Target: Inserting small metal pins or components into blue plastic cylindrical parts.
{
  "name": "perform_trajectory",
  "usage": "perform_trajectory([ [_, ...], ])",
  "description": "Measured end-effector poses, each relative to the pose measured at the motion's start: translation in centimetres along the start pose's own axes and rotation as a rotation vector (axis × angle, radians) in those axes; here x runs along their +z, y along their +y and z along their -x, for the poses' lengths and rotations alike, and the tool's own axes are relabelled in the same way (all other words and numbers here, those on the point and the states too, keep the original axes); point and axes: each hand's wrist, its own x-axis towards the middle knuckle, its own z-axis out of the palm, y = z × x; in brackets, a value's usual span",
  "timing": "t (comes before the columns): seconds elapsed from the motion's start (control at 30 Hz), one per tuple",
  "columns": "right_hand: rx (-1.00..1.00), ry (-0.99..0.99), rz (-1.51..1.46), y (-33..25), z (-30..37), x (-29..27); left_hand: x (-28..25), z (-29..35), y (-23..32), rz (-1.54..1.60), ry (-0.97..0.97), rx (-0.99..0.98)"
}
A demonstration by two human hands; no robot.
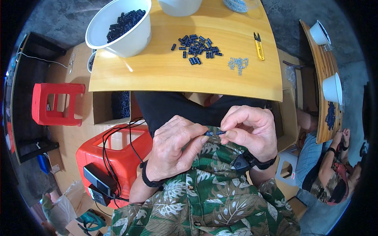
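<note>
On my worktop sit yellow snips and a white bowl; a red stool and a red crate stand to my left.

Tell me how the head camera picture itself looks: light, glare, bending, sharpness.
Head view: bright daylight puts glare patches on the wooden table; the fisheye bows its straight front edge and blacks out the corners; the left hand and right hand look sharp, while the small dark part between them is tiny.

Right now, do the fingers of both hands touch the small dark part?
Touching. The head view shows left fingers and right fingers pinching the dark part at its ends.
</note>
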Motion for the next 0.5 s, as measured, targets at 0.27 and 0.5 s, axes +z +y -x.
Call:
perform_trajectory([
  [0.27, -0.019, -0.042, 0.226, -0.8, -0.5, -0.2, 0.0, -0.3, 0.0, -0.003, -0.025, 0.042],
  [0.5, -0.184, -0.143, 0.547, -1.9, -1.5, -0.1, -0.2, -0.7, 0.5, -0.102, -0.084, 0.054],
])
